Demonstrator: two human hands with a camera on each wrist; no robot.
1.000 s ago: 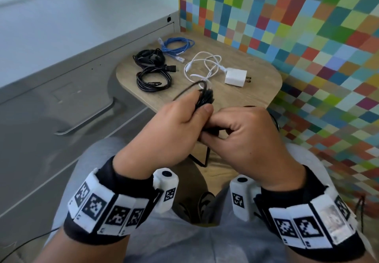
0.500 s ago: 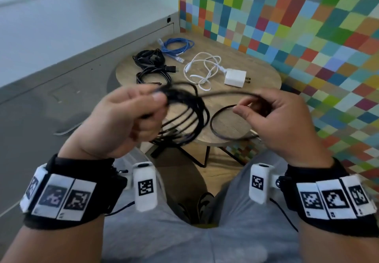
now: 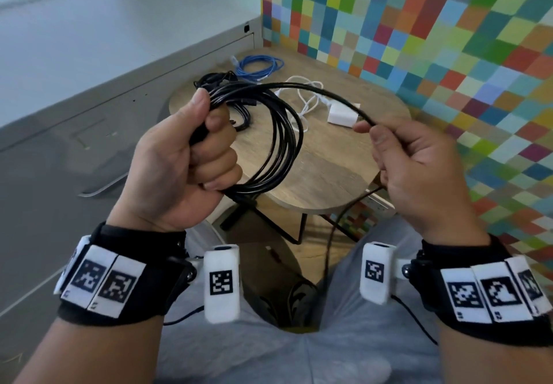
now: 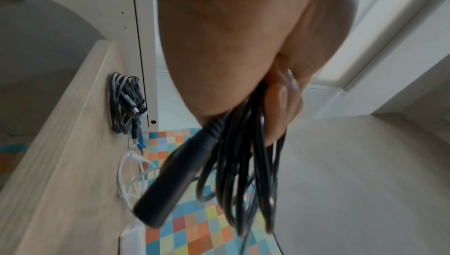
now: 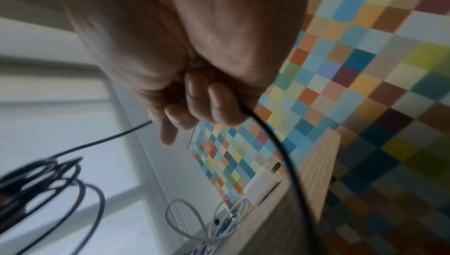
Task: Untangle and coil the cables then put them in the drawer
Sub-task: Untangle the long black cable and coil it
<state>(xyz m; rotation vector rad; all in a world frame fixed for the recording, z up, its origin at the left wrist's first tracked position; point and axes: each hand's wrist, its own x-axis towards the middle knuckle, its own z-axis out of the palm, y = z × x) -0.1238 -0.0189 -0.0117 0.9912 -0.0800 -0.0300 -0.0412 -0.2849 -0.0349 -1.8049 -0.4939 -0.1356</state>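
My left hand (image 3: 191, 156) grips a coil of black cable (image 3: 278, 144) with several loops, held above the small wooden table (image 3: 329, 180). Its thick black plug (image 4: 175, 178) sticks out past my fist (image 4: 280, 105). A free strand arcs from the coil to my right hand (image 3: 419, 168), which pinches it between thumb and fingers (image 5: 214, 103). The strand (image 5: 287, 163) then drops below that hand toward my lap. On the table lie a second black cable bundle (image 4: 126, 103), a blue cable (image 3: 260, 68) and a white cable with its charger (image 3: 342, 114).
A grey cabinet with a drawer handle (image 3: 101, 186) stands along the left. A wall of coloured squares (image 3: 449, 54) closes the right and back. The table's black legs (image 3: 269, 225) stand in front of my knees.
My hands have risen and moved apart. The left one now holds a wider coil, and the right has drawn a strand out to the right.
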